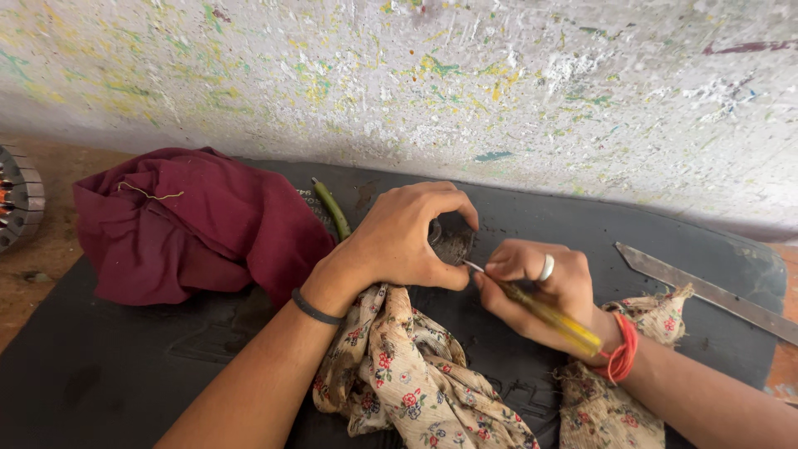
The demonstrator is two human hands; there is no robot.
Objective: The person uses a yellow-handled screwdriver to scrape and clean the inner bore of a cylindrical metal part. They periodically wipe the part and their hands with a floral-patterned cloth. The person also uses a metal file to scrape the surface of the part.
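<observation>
My left hand [407,237] is closed around a small dark round metal part [453,239], holding it upright on the black mat [125,366]. My right hand [536,287] grips a screwdriver with a clear yellow handle [553,318]; its thin metal tip touches the part's lower right side. A ring sits on one right finger, and red thread wraps that wrist. A dark band circles my left wrist. Most of the part is hidden by my left fingers.
A floral cloth [407,374] lies under my forearms. A maroon cloth [199,224] is bunched at the left, with a green stick-like tool [331,208] beside it. A flat metal ruler [706,291] lies at the right. A paint-speckled wall [416,83] stands behind; a round wound motor part [17,199] sits far left.
</observation>
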